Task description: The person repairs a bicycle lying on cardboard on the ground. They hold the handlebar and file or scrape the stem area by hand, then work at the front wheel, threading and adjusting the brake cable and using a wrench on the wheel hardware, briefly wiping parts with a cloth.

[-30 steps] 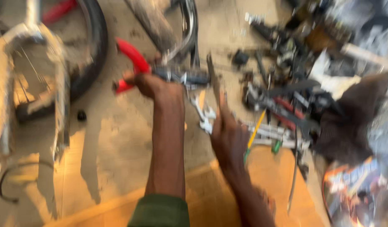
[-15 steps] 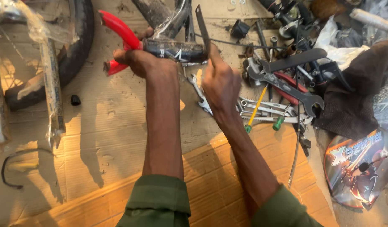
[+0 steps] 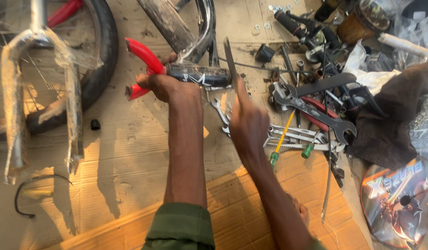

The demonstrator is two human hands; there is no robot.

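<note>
— What have you got in your left hand (image 3: 160, 85)?

— My fingers are closed around a dark cylindrical handlebar grip (image 3: 200, 75), and the same fist clamps the red-handled pliers (image 3: 142, 65), whose two red handles stick out towards ten o'clock. The grip lies level, its free end pointing to three o'clock.

— And the right hand (image 3: 246, 122)?

— It is pinched shut on a thin flat grey metal blade (image 3: 230, 60), which stands nearly upright, its tip at twelve o'clock. The blade's lower part sits right at the open end of the grip; I cannot tell whether they touch.

— What lies around you?

— Everything rests on brown cardboard sheets (image 3: 126, 166). At two to three o'clock from my right hand there is a heap of steel spanners (image 3: 316, 113) and a green-handled screwdriver (image 3: 281, 141). At ten o'clock lies a black bicycle tyre (image 3: 105, 55), with a plastic-wrapped silver fork (image 3: 70, 102) in front of it.
</note>
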